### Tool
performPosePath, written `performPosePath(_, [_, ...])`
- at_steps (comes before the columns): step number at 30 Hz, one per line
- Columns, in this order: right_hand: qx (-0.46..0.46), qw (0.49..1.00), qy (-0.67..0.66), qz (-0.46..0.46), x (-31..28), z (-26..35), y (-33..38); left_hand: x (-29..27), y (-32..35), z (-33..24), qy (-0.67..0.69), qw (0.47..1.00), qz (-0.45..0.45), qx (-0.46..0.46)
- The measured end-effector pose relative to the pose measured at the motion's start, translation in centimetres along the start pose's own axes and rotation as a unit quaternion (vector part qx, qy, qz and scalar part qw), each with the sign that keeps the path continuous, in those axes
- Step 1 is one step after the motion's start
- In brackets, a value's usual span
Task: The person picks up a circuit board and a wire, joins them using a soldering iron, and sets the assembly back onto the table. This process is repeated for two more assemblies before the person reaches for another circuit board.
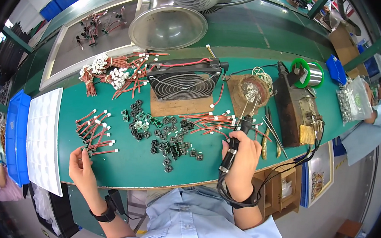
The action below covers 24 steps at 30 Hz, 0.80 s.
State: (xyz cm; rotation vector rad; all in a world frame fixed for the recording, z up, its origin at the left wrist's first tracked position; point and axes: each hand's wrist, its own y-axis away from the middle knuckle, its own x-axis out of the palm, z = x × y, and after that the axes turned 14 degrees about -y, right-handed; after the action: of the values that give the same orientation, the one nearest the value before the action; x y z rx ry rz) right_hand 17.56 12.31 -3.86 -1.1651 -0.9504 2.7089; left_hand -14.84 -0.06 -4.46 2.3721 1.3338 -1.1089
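My left hand is at the table's near left, its thumb and fingers pinched on the end of a short red-and-brown wire lead with a white plug. A small dark part shows at the fingertips, mostly covered. Other wire leads lie in a row just beyond it. My right hand grips a soldering iron by its black handle, with the metal tip pointing away over a round tip-cleaning cup. Between my hands lie many small black-and-green circuit parts, loose on the green mat.
A black fan and a metal fume hood stand beyond the parts. Bundled leads lie at the far left. Tweezers, a solder spool and a dark metal soldering station are on the right. White trays edge the left.
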Motion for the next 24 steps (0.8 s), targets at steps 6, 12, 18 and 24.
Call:
performPosePath(6, [0.010, 1.000, -0.007, -0.017, -0.3, -0.2, 1.0, -0.2, 0.4, -2.4, -0.165, 0.977, -0.116, 0.075])
performPosePath(12, [0.063, 0.987, -0.135, -0.066, -2.5, 1.3, 2.9, 0.6, 5.5, -8.6, 0.007, 0.969, 0.092, 0.228])
performPosePath(18, [0.084, 0.960, -0.266, 0.020, -4.9, 4.6, 5.3, 2.9, 9.3, -11.7, 0.115, 0.890, 0.289, 0.334])
performPosePath(24, [0.075, 0.936, -0.337, 0.062, -5.0, 5.6, 6.3, 1.9, 10.3, -10.6, 0.127, 0.874, 0.327, 0.336])
